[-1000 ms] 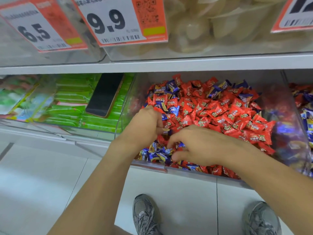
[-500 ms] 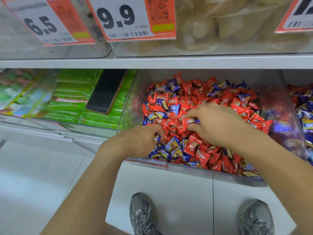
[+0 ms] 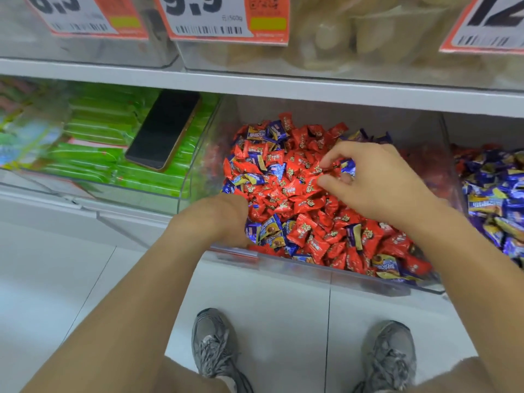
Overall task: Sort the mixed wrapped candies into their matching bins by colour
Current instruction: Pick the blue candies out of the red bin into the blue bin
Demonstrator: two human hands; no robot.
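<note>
Left hand [image 3: 226, 219] fisted, right hand [image 3: 377, 182] curled

Forearms bare to the bottom edge of the view; we see no sleeve, watch or ring on the left hand [image 3: 224, 219] or the right hand [image 3: 377, 182]. On the feet we note grey trainers, mesh-panelled and worn, with grey laces: left shoe [image 3: 212, 344], right shoe [image 3: 390, 355]. A pale sock edge shows at the left ankle. Legs bare where we can see them.
</note>
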